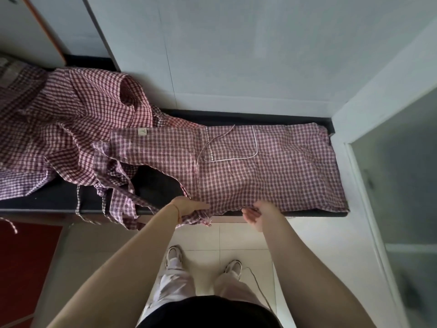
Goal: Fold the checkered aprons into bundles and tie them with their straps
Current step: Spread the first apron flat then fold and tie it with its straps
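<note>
Checkered cotton is bunching under my left hand (189, 207), which is gripping the apron (260, 171) hem at lower centre; my right hand (260, 215) is hovering spread, holding nothing. Risk: straps (118, 204) are dangling off the black counter (331, 213) and could drag it. Upper left, more aprons (59, 110) are lying rumpled.

One checkered apron (272, 171) lies spread flat on the right part of the counter (248, 116), its pocket (233, 144) toward the wall (236, 55). A heap of aprons (59, 124) lies to its left, straps (113, 204) hanging over the front edge
</note>
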{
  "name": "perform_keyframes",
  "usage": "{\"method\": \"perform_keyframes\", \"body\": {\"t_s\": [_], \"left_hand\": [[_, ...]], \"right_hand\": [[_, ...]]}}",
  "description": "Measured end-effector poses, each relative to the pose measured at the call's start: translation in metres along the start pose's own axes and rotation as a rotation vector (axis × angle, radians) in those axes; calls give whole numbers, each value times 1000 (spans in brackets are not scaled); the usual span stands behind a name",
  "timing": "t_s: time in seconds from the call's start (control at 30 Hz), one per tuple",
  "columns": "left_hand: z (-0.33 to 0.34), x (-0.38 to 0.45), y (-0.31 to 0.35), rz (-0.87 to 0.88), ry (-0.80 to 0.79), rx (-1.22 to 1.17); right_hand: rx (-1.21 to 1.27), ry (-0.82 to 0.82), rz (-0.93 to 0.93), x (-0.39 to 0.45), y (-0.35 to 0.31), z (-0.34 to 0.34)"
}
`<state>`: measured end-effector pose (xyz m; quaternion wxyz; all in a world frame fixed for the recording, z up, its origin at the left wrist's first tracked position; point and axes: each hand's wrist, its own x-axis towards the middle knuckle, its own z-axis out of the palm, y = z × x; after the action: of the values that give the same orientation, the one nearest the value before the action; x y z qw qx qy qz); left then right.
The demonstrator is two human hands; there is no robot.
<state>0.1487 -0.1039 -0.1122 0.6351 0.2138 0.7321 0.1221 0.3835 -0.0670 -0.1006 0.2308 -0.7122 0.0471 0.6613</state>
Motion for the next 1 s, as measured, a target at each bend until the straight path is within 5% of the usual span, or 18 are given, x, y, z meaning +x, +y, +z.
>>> {"method": "perform_keyframes", "body": {"t_s": [0.27,0.37,0.43,0.5,0.6,0.67,0.73,0.8,0.9,1.0], "left_hand": [[2,-13,-5,122,55,-277],[1,-15,-5,161,183,-130],[0,-17,-8,182,202,-78],[0,-14,-12,182,158,-87],[0,-15,-10,172,75,-73],[3,-11,-10,183,96,-35],[6,-8,-10,193,171,6],[12,-8,-10,193,270,41],[20,-6,-10,182,327,-22],[20,-4,-12,97,187,-341]], "right_hand": [[22,-112,-73,1,7,-16],[57,-151,-69,-2,4,-15],[-256,-107,-57,-10,3,-14],[-848,-18,-143,-16,0,-14],[-1435,243,-674,-12,-11,-10],[-1515,244,-1040,-11,-16,-3],[-1637,53,-1206,-8,-14,3],[-1861,-32,-1223,2,-5,5],[-2029,95,-1236,19,12,2],[-1962,129,-1328,27,19,-1]]}}
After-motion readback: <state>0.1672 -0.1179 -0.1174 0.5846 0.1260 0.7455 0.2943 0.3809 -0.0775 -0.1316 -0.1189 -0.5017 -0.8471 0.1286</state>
